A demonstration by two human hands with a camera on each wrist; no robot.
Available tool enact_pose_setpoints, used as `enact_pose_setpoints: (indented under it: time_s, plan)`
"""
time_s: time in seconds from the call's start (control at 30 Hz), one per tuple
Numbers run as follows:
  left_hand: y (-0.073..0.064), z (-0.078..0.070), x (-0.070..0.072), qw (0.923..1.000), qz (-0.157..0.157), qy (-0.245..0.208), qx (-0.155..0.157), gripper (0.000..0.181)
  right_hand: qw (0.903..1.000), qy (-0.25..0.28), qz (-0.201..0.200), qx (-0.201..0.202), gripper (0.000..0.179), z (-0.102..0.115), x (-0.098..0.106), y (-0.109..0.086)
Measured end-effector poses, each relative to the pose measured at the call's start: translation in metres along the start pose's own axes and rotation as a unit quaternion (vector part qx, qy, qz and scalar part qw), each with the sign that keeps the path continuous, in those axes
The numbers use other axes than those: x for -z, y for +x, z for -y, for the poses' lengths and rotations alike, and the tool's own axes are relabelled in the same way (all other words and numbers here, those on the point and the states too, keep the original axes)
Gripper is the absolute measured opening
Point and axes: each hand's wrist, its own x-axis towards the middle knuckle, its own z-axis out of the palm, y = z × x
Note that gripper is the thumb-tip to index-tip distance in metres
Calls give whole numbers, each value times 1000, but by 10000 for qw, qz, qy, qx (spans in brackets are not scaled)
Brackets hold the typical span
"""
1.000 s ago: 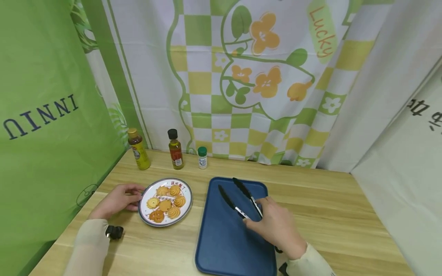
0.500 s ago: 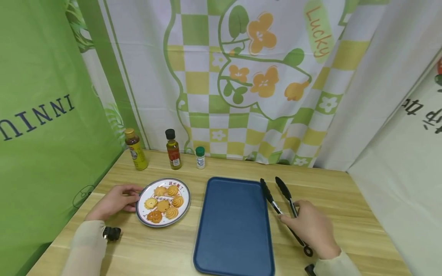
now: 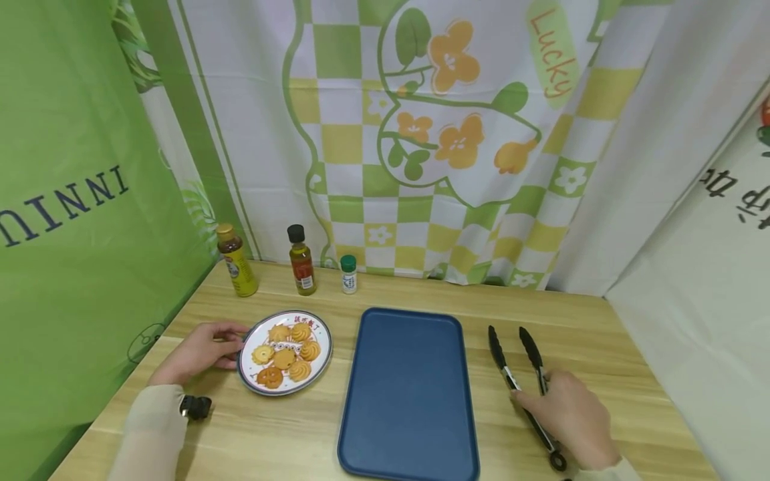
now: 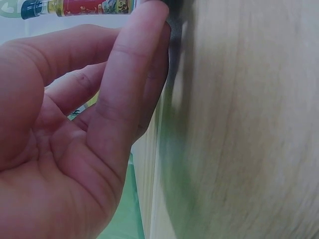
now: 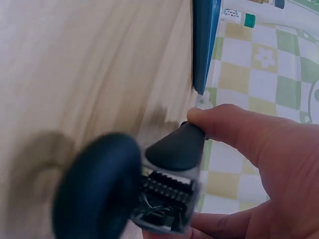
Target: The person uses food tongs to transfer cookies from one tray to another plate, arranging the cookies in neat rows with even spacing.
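A round white plate (image 3: 325,364) with a dark rim bears several golden cookies (image 3: 285,359), left of the middle in the head view. My left hand (image 3: 201,351) touches its left rim with loosely bent fingers, and the left wrist view shows these fingers (image 4: 127,84) close over the wood. On the right, my right hand (image 3: 568,411) grips a pair of black-and-silver tongs (image 3: 532,414) along the arms, thumb on one side and fingers on the other. The tongs' black tips are spread apart with nothing between them. Their hanging ring (image 5: 97,186) looms near the camera in the right wrist view.
A blue tray (image 3: 409,394) lies between plate and tongs. Behind the plate stand a yellow-labelled bottle (image 3: 239,264), an oil bottle (image 3: 303,264) and a small green-capped shaker (image 3: 349,275). Curtains enclose the wooden table (image 3: 625,374) at the back and sides.
My right hand has carried the tongs rightward off the blue tray to the bare wood beside it, then slightly nearer me. The left hand has stayed at the plate.
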Motion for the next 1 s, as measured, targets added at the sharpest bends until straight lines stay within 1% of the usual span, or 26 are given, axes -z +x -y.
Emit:
enact_pose_setpoints:
  time_s: [0.13, 0.37, 0.5, 0.6, 0.7, 0.8, 0.9, 0.97, 1.0]
  plan:
    - [1, 1, 1, 10000, -12, -2, 24, 47, 9999, -60, -40, 78, 105, -5, -2, 0]
    - [0, 3, 1, 10000, 12, -10, 5, 46, 9999, 55, -128, 90, 96, -7, -5, -3]
    - [1, 1, 0, 10000, -20, 71, 45, 46, 9998, 23, -194, 87, 104, -9, -7, -3]
    - [2, -2, 0, 9999, -69, 133, 41, 45, 9998, -3, -170, 35, 108, -9, -7, -4]
    - [2, -3, -1, 9999, -58, 149, 13, 46, 9999, -4, -133, -40, 106, -9, -8, -5]
    - [3, -4, -1, 9999, -59, 158, 26, 46, 9998, -22, -184, -74, 105, -8, -8, -6]
    - [2, -5, -2, 9997, -96, 200, 59, 46, 9997, -113, -234, -28, 111, -7, -9, -9]
    - [1, -6, -2, 9994, -152, 316, 53, 45, 9996, -189, -214, 4, 116, -8, -9, -12]
    - [0, -8, -3, 9987, -232, 455, 42, 45, 9996, -213, -199, 4, 118, -8, -8, -13]
